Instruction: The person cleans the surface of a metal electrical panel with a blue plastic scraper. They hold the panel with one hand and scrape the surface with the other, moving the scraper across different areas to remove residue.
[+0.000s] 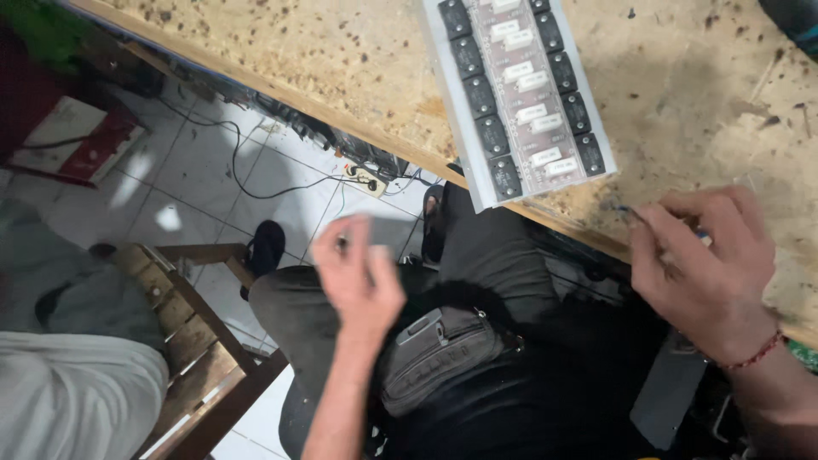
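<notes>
A long circuit board (520,94) with two rows of black components lies on a pale metal plate, whose near end juts over the edge of the stained chipboard table (341,60). My right hand (707,264) rests on the table edge to the right of the board, shut on a thin tool (628,210) whose dark tip points left. My left hand (354,273) hovers off the table above my lap, blurred by motion. A small dark speck shows between its thumb and finger, but I cannot tell if it is held.
A grey pouch (439,353) sits on my dark trousers. A wooden stool (196,341) stands on the white tile floor at the left, beside another person's pale clothing (68,392). A power strip (366,181) and cables lie under the table.
</notes>
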